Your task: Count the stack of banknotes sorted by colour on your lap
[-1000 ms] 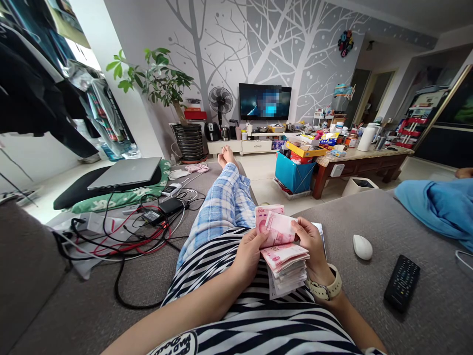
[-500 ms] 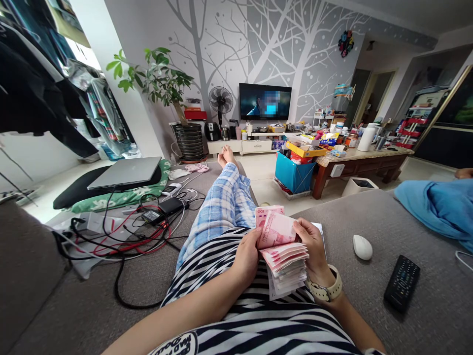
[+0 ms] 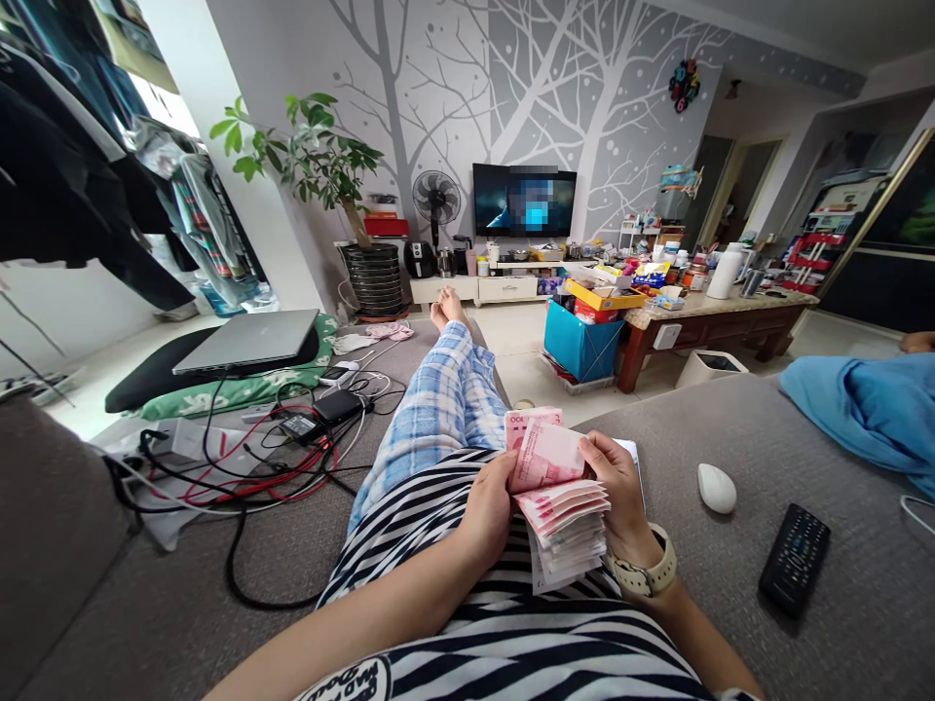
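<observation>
The left hand [image 3: 488, 506] is pinching the banknotes [image 3: 564, 521] by their left edge, above the striped shirt [image 3: 526, 643]. A firm, steady grip there is probably preventing the fanned ends from slipping. The right hand [image 3: 615, 482] is gripping the raised note [image 3: 553, 454] near its corner; gentle bending is likely avoiding creases.

Sev. banknotes [image 3: 561, 504], 1 mouse [image 3: 717, 488], 1 rmt [image 3: 795, 560], 1 lptp [image 3: 248, 341], 1 fan [image 3: 436, 198]
</observation>
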`<state>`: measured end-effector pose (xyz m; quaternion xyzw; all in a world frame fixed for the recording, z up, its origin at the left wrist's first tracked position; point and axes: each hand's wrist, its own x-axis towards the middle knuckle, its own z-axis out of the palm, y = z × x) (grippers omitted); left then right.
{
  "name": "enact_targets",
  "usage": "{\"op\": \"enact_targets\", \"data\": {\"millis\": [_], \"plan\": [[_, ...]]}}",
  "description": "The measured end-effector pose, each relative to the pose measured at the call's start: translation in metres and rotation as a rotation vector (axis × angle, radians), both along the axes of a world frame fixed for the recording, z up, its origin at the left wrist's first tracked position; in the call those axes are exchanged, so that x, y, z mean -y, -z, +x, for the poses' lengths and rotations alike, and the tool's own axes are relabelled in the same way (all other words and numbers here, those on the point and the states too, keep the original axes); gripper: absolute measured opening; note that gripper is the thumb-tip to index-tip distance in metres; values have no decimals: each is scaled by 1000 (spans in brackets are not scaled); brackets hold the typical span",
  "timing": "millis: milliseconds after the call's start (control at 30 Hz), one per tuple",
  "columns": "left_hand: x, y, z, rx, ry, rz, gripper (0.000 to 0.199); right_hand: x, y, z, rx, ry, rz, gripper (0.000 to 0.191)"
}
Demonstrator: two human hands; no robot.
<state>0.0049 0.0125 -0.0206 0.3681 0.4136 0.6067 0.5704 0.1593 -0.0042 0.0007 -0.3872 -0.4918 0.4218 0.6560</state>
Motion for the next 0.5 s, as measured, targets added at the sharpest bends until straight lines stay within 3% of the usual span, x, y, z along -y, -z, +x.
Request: {"op": "enact_targets", "data": {"millis": [500], "plan": [[10, -13, 2, -25, 26, -19, 24, 0, 0, 1, 39, 9, 4, 40]]}}
